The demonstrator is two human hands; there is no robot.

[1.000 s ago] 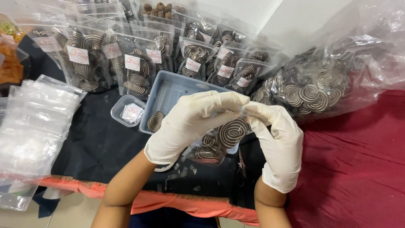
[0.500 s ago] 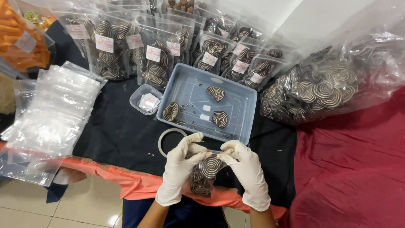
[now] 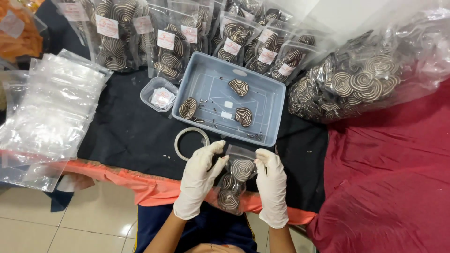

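Fingers (image 3: 216, 151) of my left hand (image 3: 199, 180) and right hand (image 3: 272, 185) pinch shut on clear pouch (image 3: 233, 180) of spiral cookies, counter's (image 3: 126, 136) near edge, grey tray (image 3: 229, 104) behind.

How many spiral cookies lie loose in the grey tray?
3 in the tray: one cookie at its left edge, one near the top middle, one lower middle. None seems hidden.

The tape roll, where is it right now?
In the head view, the tape roll lies flat on the black cloth, just left of the grey tray's near corner and beyond the left hand.
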